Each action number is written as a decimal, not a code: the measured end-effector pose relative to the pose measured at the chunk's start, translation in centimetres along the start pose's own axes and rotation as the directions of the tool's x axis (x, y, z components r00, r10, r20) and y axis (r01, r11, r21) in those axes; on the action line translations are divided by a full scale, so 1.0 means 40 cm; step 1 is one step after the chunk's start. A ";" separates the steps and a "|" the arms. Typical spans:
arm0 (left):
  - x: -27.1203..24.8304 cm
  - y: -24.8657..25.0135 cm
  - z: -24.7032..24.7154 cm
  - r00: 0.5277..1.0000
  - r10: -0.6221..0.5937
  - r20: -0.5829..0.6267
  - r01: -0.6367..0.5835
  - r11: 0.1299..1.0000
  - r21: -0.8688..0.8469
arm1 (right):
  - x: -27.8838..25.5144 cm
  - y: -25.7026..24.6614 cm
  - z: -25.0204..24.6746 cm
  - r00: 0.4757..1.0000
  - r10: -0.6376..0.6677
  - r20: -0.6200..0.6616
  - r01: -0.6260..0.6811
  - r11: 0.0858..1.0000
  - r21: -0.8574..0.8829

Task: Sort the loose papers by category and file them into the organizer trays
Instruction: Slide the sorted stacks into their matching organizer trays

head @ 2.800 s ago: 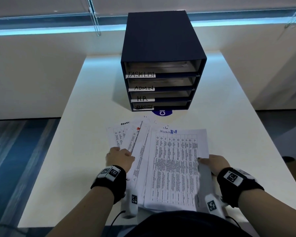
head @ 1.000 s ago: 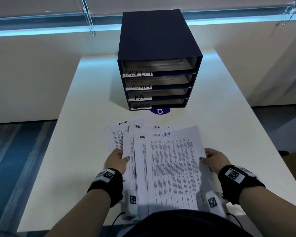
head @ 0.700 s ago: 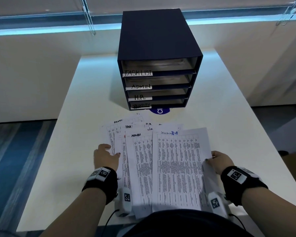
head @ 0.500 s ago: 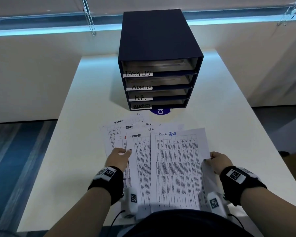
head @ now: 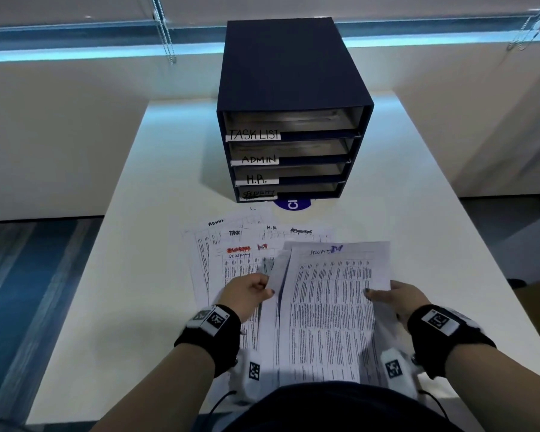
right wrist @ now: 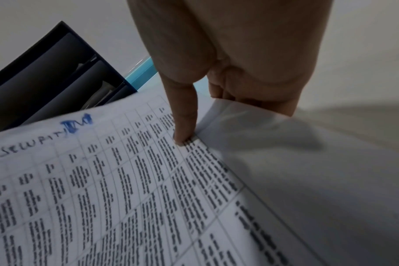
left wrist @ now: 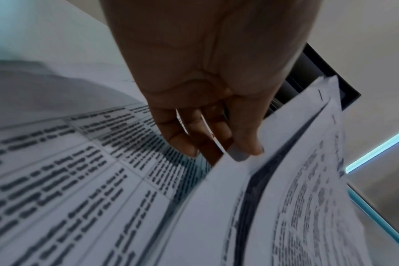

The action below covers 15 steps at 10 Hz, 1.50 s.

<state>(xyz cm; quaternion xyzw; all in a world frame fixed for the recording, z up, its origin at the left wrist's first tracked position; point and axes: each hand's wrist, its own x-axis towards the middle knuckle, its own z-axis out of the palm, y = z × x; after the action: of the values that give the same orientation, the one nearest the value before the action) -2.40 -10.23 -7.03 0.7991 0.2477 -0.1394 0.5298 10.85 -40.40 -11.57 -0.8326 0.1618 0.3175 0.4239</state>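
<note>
A dark blue organizer (head: 293, 73) with trays labelled TASK LIST (head: 253, 134), ADMIN, H.P. and SECURITY stands at the table's middle back. Loose printed sheets (head: 231, 244) lie fanned in front of it. My right hand (head: 393, 299) pinches the right edge of a raised sheet headed SECURITY (head: 331, 307), thumb on top (right wrist: 185, 124), fingers beneath. My left hand (head: 247, 291) pinches the left edge of a lifted sheet (left wrist: 239, 171) just under it, thumb (left wrist: 248, 138) on the paper.
The white table (head: 138, 275) has bare surface left and right of the papers. A round blue sticker (head: 292, 204) shows at the organizer's foot. Walls close in behind and on both sides; blue carpet lies left.
My left hand has come right off the spread papers and taken the edge of a sheet beside the SECURITY page. Another sheet marked in red now lies uncovered beneath.
</note>
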 end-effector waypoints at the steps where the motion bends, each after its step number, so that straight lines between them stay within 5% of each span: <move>1: -0.005 0.002 -0.018 0.998 0.007 0.059 -0.006 1.000 -0.016 | 0.081 0.058 -0.013 0.998 0.010 0.062 -0.014 0.998 0.056; 3: -0.007 0.005 -0.056 0.990 -0.049 0.129 0.046 0.999 0.027 | -0.045 -0.058 0.008 0.993 -0.008 0.117 -0.006 0.993 0.120; 4: 0.006 -0.005 -0.082 0.998 -0.049 -0.049 0.055 0.989 0.140 | -0.041 -0.061 0.007 0.995 0.004 0.098 -0.017 0.991 0.136; 5: 0.021 -0.030 -0.127 0.874 -0.173 -0.454 0.212 0.976 0.038 | -0.029 -0.055 0.012 0.996 0.007 0.092 -0.019 0.992 0.125; 6: 0.031 -0.048 -0.145 0.809 -0.344 -0.476 0.254 0.936 -0.244 | -0.003 -0.046 0.017 0.998 0.007 0.070 -0.008 1.000 0.008; 9: 0.022 -0.031 -0.095 0.898 -0.225 -0.378 0.111 0.948 -0.299 | 0.001 -0.066 0.025 0.998 0.019 0.057 -0.018 1.000 -0.007; 10: 0.041 -0.033 -0.084 0.894 -0.333 -0.299 0.179 0.879 -0.442 | 0.009 -0.061 0.023 0.996 0.023 0.088 -0.023 1.000 0.000; 11: 0.070 -0.023 -0.077 0.859 -0.416 -0.297 0.330 0.895 -0.300 | 0.012 -0.057 0.023 0.996 0.029 0.089 -0.030 0.999 0.013; 14: 0.084 0.008 -0.038 0.930 -0.275 -0.245 0.276 0.961 -0.031 | 0.012 -0.064 0.019 0.995 0.043 0.093 -0.046 0.998 0.032; 15: 0.068 0.031 -0.051 0.886 -0.209 -0.413 0.237 0.971 0.018 | 0.009 -0.066 0.019 0.996 0.044 0.080 -0.046 0.999 0.024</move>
<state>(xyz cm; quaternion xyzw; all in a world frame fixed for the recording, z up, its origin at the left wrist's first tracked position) 0.48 -8.09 -6.59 0.7942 0.4382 -0.0377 0.4193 12.23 -38.22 -10.54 -0.8100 0.1679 0.3577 0.4333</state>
